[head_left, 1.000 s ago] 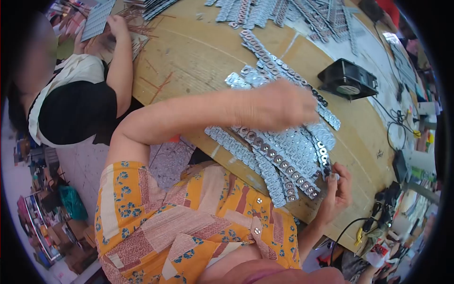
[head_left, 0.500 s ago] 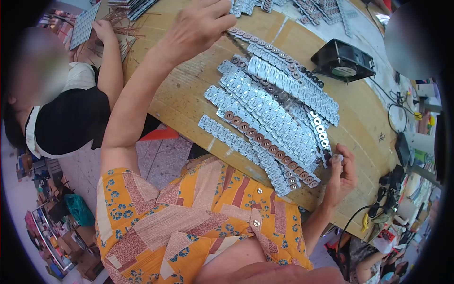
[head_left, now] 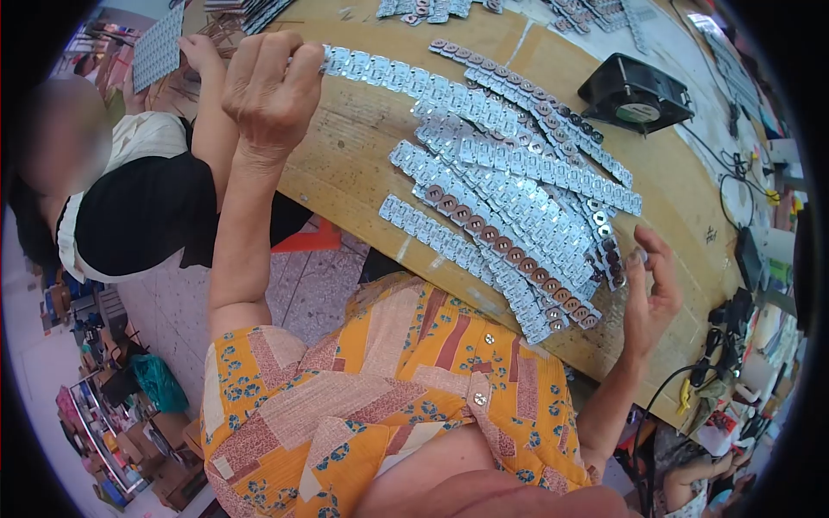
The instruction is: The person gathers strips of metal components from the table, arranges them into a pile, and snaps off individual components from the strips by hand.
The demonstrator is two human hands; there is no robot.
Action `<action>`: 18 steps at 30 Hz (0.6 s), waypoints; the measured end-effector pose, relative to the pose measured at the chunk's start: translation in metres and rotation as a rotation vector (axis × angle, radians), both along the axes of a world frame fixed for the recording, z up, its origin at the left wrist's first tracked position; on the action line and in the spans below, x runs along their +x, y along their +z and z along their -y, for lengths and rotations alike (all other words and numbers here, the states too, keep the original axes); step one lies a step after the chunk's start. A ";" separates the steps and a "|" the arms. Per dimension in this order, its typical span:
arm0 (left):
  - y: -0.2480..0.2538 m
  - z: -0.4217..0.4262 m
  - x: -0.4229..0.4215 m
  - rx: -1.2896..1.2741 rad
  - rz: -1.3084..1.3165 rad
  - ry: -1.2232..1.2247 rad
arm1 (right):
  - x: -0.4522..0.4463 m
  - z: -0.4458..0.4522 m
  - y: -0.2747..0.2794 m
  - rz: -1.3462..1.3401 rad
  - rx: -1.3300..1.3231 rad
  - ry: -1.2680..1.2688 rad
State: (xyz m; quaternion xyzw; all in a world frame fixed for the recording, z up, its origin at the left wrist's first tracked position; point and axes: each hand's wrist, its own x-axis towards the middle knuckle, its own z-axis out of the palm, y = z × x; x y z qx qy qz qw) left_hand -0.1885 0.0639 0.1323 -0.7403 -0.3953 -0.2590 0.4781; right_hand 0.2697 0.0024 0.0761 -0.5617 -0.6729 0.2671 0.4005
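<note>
My left hand (head_left: 275,95) is closed in a fist around the end of a strip of small silvery metal plates (head_left: 389,73). This strip stretches rightward from my fist, its far end running over a pile of similar strips (head_left: 509,203) on the table. Some strips carry rows of brown round pieces (head_left: 492,233). Beside the pile's right end is my right hand (head_left: 654,289), thumb and curled index finger brought together. A small pale bit shows at those fingertips, too small to name.
A black fan (head_left: 636,93) stands on the brown table (head_left: 682,198), its cable trailing right. More strips (head_left: 440,9) lie at the far edge. At left, another person (head_left: 147,198) holds a grey perforated sheet (head_left: 159,50). Cables and clutter line the right side.
My left hand has moved left and down, drawing a metal strip out lengthwise from the far side. My right hand has shifted slightly right and up, away from the strip ends.
</note>
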 end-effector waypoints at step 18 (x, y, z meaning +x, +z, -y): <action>-0.026 0.060 0.121 -1.173 0.150 -0.471 | 0.031 -0.043 -0.026 -0.089 -0.071 0.031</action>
